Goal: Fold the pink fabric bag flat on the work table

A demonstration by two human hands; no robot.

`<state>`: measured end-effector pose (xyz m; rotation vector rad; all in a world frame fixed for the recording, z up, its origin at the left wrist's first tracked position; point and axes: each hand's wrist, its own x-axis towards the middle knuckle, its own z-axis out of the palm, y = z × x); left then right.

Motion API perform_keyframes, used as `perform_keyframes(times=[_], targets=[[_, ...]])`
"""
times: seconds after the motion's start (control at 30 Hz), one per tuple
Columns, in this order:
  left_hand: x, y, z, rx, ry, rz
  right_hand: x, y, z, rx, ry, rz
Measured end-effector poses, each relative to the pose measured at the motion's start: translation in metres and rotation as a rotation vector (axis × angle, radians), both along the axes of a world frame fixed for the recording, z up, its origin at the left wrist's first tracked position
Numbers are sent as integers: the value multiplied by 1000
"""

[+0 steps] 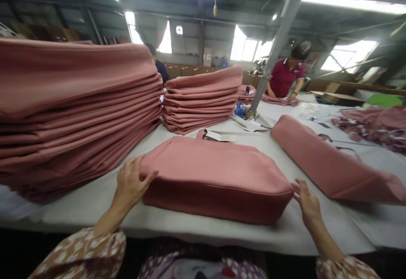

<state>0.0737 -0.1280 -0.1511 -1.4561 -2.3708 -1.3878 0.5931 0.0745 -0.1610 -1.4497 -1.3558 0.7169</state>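
A pink bag [215,177] lies flat on the counter [196,230], right in front of the person. The left hand [130,183] rests open on the bag's left end, fingers spread over the corner and thumb pointing along its front edge. The right hand [306,203] sits at the bag's right end, fingers loosely open and touching the corner; neither hand grips anything.

Left of the bag stands a tall stack of folded pink bags [72,114], and a smaller stack [203,101] sits behind the bag. Another pink bag [330,164] lies to the right of it, angled away. A white tag [220,136] lies at the bag's far edge by its handle; any print on it is too small to read, and no brand or writing shows elsewhere.

The tall stack leans toward the bag, so a nudge from the left elbow could likely make its top layers slide. With only light touches at the corners, the bag may skew or crease if pushed unevenly.

A co-worker in a red shirt [285,80] works far behind the bag.
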Motion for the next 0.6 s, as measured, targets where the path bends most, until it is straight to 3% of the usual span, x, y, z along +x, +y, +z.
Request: perform_keyframes(times=[0.03,0.1,0.2,0.3,0.4,0.5,0.6], targets=[[9,-1,5,-16,198,-99,4,-9,9,64,-62,25],[34,1,15,-88,542,-312,4,-25,32,289,-336,212],[79,16,27,-263,760,-486,-10,-38,60,581,-911,613],[109,38,38,-443,803,-558,-28,-30,78,535,-1244,746],[116,55,46,-528,867,-647,-37,-13,90,443,-1364,781],[112,58,43,-553,956,-759,-35,-3,82,455,-1380,852],[106,51,23,-563,995,-832,-23,-8,42,587,-1312,874]])
